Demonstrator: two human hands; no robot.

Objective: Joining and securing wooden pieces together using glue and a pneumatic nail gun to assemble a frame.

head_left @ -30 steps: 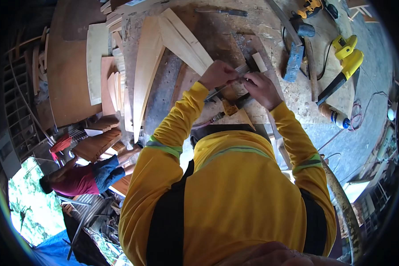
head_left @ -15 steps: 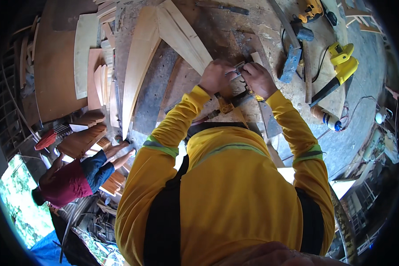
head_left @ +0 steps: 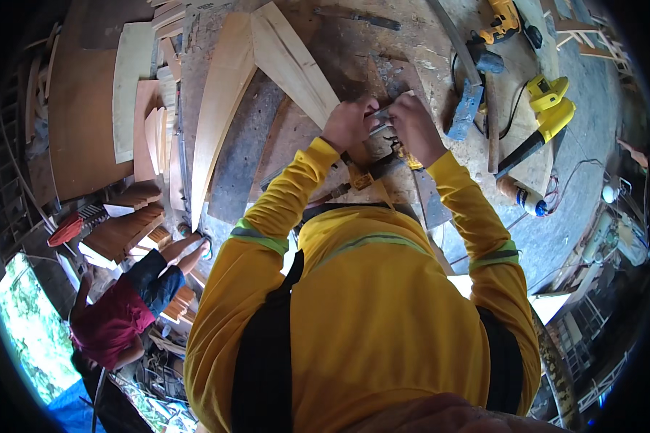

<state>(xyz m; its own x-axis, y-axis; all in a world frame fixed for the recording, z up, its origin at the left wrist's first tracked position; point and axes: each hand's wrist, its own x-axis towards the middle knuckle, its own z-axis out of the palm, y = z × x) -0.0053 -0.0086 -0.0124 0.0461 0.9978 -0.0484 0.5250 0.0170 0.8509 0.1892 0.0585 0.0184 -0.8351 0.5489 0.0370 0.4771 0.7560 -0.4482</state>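
Note:
Over the worn wooden workbench [head_left: 425, 43], my left hand [head_left: 347, 124] and my right hand [head_left: 414, 124] meet with curled fingers, both closed on a small thin silvery piece [head_left: 380, 124] that the fingers partly hide. Just below them lies a yellow and black tool [head_left: 361, 177], partly hidden, with a hose fitting at its lower left. Two pale tapered boards, one upright [head_left: 217, 130] and one slanting [head_left: 292, 61], lie left of my hands. A blue-grey block [head_left: 462, 112] lies to the right.
A yellow drill [head_left: 503, 25], mallet head [head_left: 489, 61], yellow blower [head_left: 549, 108], cylindrical bottle [head_left: 521, 195] and cords occupy the right. Stacked panels [head_left: 83, 123] line the left. A co-worker [head_left: 115, 317] in a red shirt bends at lower left among brown wood pieces [head_left: 126, 231].
My hands have drawn closer around the small piece and turned slightly. The co-worker at lower left has bent further, with the arms now lower. The whole view has shifted a little.

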